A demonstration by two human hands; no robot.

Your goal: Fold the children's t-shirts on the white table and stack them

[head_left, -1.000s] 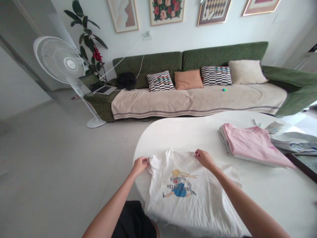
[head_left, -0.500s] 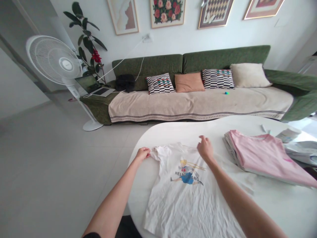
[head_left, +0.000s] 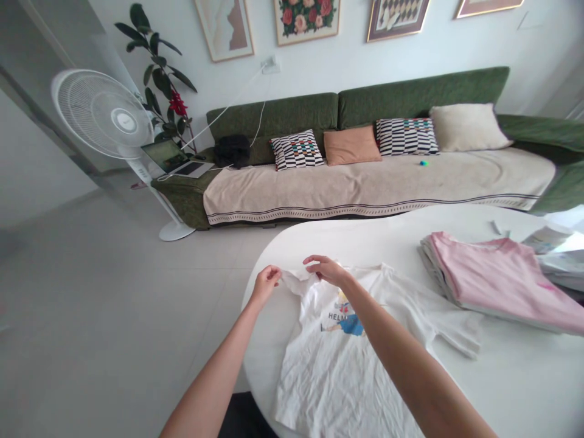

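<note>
On the table [head_left: 365, 237], the shirt [head_left: 328, 365] lies print up, near the left edge. My left hand [head_left: 266, 285] pinches its sleeve and my right hand [head_left: 325, 269] grips the cloth just beside; a hard tug could drag it off.

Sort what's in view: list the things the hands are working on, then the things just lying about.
Worked on: white T-shirt, spread on the table; left hand pinching its sleeve; right hand, fingers on the same sleeve.
Lying about: pink folded stack, papers, sofa cushions, fan, laptop, plant.
</note>
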